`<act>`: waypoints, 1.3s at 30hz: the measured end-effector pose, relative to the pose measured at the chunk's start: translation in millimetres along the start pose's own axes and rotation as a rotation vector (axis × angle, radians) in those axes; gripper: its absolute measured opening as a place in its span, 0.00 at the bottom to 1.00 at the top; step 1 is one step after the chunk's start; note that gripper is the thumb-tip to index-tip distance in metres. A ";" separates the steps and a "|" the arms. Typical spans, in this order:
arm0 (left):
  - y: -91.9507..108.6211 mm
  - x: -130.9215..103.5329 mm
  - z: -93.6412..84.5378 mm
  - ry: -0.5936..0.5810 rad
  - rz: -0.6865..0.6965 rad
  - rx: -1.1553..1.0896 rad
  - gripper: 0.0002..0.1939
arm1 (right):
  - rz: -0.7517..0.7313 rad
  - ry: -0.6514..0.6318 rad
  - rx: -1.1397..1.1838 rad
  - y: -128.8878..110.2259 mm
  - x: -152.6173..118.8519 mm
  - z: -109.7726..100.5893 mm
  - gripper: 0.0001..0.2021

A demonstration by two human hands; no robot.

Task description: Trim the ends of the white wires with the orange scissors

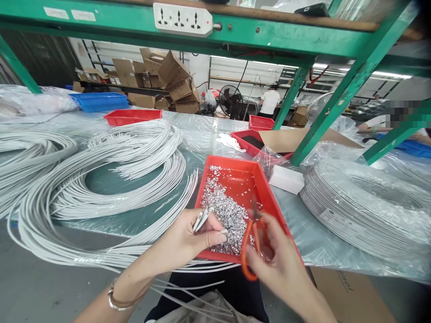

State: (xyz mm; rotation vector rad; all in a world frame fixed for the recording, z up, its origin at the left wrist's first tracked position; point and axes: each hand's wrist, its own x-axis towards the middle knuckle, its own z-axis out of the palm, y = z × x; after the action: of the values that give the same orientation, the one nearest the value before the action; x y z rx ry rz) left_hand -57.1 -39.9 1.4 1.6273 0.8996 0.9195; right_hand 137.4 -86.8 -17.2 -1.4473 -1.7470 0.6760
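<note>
Over the near side of a red tray (pixel 267 188), my left hand (pixel 195 235) is closed around several white cable ends (pixel 203 218), with one tip pinched between thumb and fingers. My right hand (pixel 278 255) grips orange-handled scissors (pixel 247 251), their dark blades pointing up and away from me. The blades stand apart from the cable ends. A heap of small shiny silver scraps (pixel 224 206) covers the tray's left and near parts. Large coils of white cable (pixel 134 204) lie to the left, and loose strands run beneath my left forearm.
At the right sits a wrapped cable coil (pixel 323 197) beside a white box (pixel 287 179). Green frame posts (pixel 336 105) rise on that side, below a power strip (pixel 183 19). Red trays (pixel 133 116) and a blue tray (pixel 100 102) stand farther back. People (pixel 269 102) are in the background.
</note>
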 end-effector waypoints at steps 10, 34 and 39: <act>3.1 4.1 -0.8 0.073 -0.007 -0.045 0.07 | -0.053 -0.053 0.318 -5.2 4.2 12.1 0.25; -0.3 3.5 -1.4 0.088 0.048 0.023 0.04 | 0.007 -0.153 -0.087 -8.0 8.3 4.4 0.26; 2.0 4.4 -0.1 0.134 0.011 -0.003 0.06 | -0.073 0.069 0.238 -3.1 14.4 7.1 0.22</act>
State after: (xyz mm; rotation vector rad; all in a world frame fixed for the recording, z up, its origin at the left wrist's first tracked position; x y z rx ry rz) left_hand -55.0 -36.3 4.0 1.5838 0.9812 1.0472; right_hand 128.7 -73.0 -15.8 -1.2249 -1.5987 0.7581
